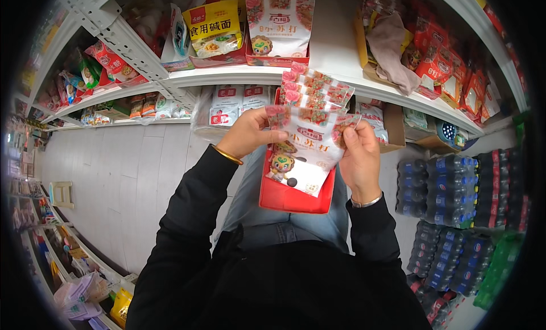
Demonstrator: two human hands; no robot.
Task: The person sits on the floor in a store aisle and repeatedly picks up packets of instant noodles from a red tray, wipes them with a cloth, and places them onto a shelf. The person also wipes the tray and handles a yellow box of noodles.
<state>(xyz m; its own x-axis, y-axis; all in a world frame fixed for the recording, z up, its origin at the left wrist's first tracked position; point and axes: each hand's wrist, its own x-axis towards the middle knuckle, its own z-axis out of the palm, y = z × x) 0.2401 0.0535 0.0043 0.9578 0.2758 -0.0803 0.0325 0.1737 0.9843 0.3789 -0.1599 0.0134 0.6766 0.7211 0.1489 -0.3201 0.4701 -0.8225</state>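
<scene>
Between both hands a white baking soda packet (pixel 310 159) with a floral top edge is held by its upper corners. My left hand (pixel 252 131) pinches the left corner; my right hand (pixel 362 157) grips the right one. Behind and under it lies a red display box (pixel 294 202), tilted over my thighs, with several like packets (pixel 315 84) fanned at its far end. The box's lower part shows bare red. On the shelf straight ahead stands another red box of such packets (pixel 280 29).
Beside that box are yellow packets (pixel 213 29). A pinkish cloth (pixel 390 50) hangs over a carton on the white shelf (pixel 341 65). Shrink-wrapped drink bottles (pixel 452 189) are stacked on the floor at the right. A small stool (pixel 62 194) stands at the far left.
</scene>
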